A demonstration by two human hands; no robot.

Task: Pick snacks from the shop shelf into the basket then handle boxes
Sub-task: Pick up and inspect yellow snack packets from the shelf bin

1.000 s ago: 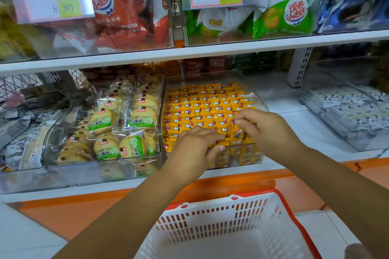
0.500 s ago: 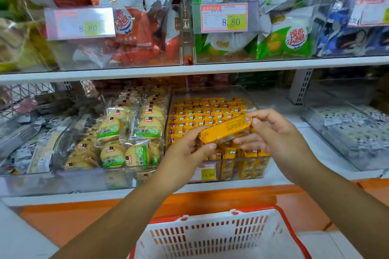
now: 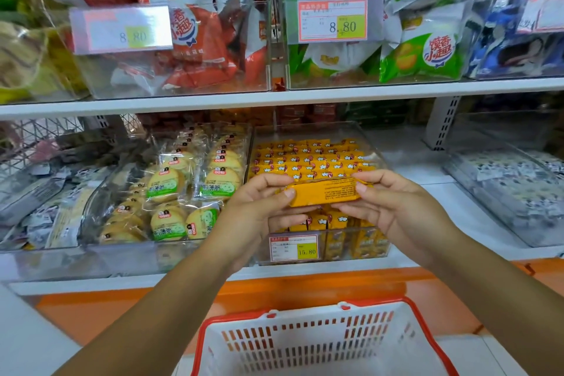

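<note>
- The left hand [image 3: 254, 215] and the right hand [image 3: 399, 212] together held one long orange snack packet [image 3: 325, 192] level, its printed back towards the camera.
- The left fingers [image 3: 268, 181] curled over the packet's left end, with the thumb pressed on its near face. The right fingers [image 3: 381, 177] were clamped likewise on the right end.
- The packet hung in the air just in front of, and slightly above, the clear bin [image 3: 375, 159] on the lower shelf [image 3: 476, 214]. Rows of like orange packets [image 3: 308, 162] filled that bin.
- A price label [image 3: 293, 248] reading 15.80 was fixed to the bin's front wall, below the hands.
- The white basket [image 3: 305, 342], with a red rim, sat below the hands at the bottom edge of the view. No goods showed in the visible part of it.
- Left of the orange bin, a second clear bin held round biscuits [image 3: 166, 185] in green-and-clear wrappers.
- On the upper shelf [image 3: 274, 98], clear bins held red bags [image 3: 198, 52] at left and green bags [image 3: 424, 55] at right. Each bin bore a tag reading 8.80 [image 3: 332, 20].
</note>
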